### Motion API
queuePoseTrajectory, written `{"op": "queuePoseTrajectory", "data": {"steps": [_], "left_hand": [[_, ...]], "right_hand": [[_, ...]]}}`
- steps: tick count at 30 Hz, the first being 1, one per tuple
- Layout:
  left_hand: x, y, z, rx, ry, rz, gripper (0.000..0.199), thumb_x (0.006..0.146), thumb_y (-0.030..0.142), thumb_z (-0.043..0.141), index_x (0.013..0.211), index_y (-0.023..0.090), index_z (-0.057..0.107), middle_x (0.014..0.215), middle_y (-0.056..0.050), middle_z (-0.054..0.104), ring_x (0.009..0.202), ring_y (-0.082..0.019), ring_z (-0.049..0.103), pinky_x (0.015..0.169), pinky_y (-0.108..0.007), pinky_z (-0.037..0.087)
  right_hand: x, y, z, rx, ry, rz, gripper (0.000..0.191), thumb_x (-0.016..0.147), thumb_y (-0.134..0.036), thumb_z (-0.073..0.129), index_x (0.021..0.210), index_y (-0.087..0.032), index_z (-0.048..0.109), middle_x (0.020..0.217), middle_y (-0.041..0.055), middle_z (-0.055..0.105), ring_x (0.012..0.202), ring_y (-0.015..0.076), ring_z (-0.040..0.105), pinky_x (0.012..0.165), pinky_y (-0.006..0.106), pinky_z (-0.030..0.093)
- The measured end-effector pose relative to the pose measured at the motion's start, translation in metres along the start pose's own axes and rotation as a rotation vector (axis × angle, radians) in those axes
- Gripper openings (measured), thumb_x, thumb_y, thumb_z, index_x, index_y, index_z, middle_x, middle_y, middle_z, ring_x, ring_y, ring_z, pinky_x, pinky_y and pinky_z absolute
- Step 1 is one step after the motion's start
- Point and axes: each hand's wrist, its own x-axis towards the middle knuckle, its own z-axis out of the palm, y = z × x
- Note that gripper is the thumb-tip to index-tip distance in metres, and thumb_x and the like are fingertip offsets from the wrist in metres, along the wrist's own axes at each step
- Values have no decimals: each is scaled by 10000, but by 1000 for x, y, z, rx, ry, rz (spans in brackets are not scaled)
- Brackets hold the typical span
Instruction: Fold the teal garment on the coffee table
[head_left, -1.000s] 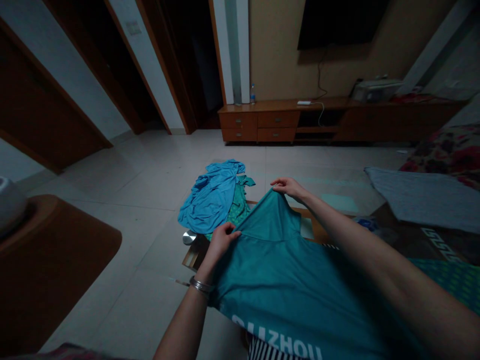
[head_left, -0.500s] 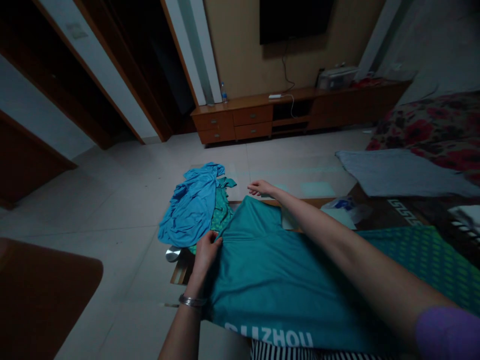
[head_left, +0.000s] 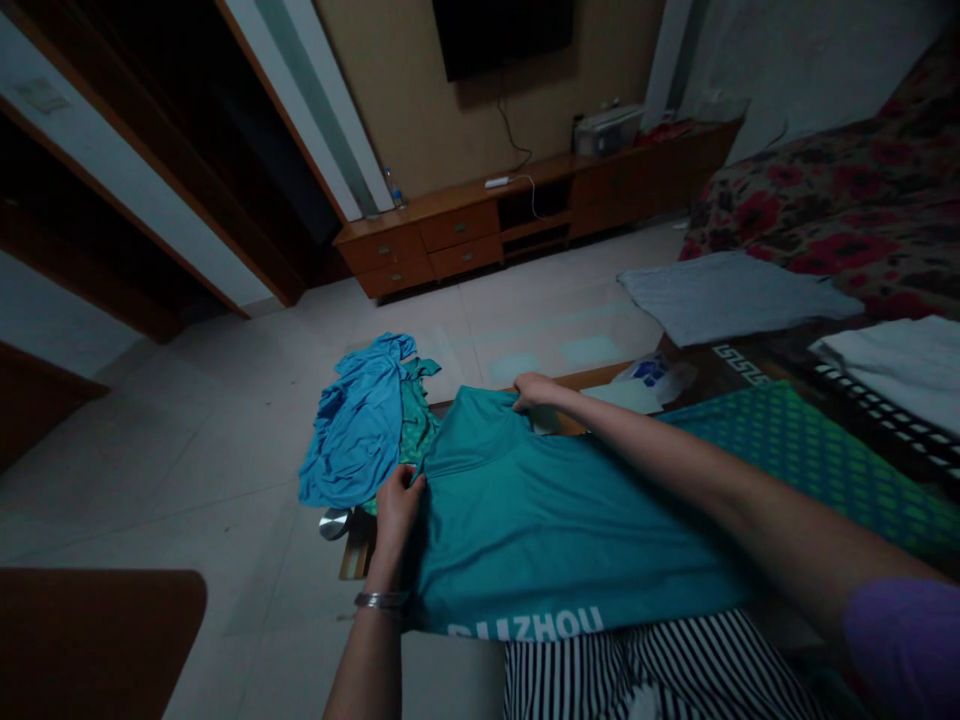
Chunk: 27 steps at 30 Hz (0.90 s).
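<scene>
- A dim room with a tile floor [head_left: 225, 420] spreads out below the head camera, with a wall-mounted TV [head_left: 502, 35] above a low wooden cabinet [head_left: 450, 225] against the far wall.
- A bed with a red floral cover [head_left: 817, 200] runs along the right side, and a grey towel [head_left: 727, 295] and a white cloth [head_left: 892, 360] lie near its edge.
- A green patterned cloth [head_left: 810, 460] lies spread at right, close to the person's right arm.
- A low counter [head_left: 592, 376] sits in front of the person, partly under the laundry; its top looks like glass, though the poor light makes that hard to confirm.
- A teal T-shirt [head_left: 540, 530] is held out nearly flat above the person's striped trousers [head_left: 652, 670], its far edge over the counter and white lettering along its near edge.
- The left hand [head_left: 397, 515], with a metal bangle [head_left: 381, 600] at the wrist, is closed on the T-shirt's left side.
- The right hand [head_left: 534, 390], below a purple sleeve [head_left: 896, 640], is closed on the T-shirt's far edge.
- A crumpled blue garment [head_left: 356, 430] lies on green cloth [head_left: 414, 425] just beyond the left hand, touching the T-shirt's far left edge.
</scene>
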Motion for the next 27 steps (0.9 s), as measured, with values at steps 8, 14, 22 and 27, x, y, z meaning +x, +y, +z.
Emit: {"op": "queuePoseTrajectory", "data": {"steps": [8,14,22,27], "left_hand": [[-1,1,2,4,49,-37,274,727,364,609,899,152,586,839,-59,636,775,-196,586,704,-287,420],[-18,-7,-34,-404,-212,-306,468,751,577,567,898,132,583,707,-15,586,542,-112,493,530,-239,372],[-83,-14,-76,-414,-424,-296,558,636,596,679,929,125,618,683,20,554,566,-92,489,533,-206,370],[-108,-15,-74,-266,-393,-273,572,531,507,743,948,134,627,867,-55,674,752,-192,615,603,-251,454]], "right_hand": [[-23,11,6,66,175,-27,420,797,-375,679,1142,-143,617,1122,158,628,998,246,584,790,278,433],[-86,32,6,47,401,-265,370,894,-361,550,1171,-122,605,1132,167,603,1066,262,548,907,344,416],[-234,134,-3,198,615,-159,410,888,-509,462,1051,-182,649,1031,113,661,926,259,615,827,406,479],[-337,207,14,385,873,256,425,832,-545,504,1021,-196,656,945,94,683,820,235,634,777,401,503]]}}
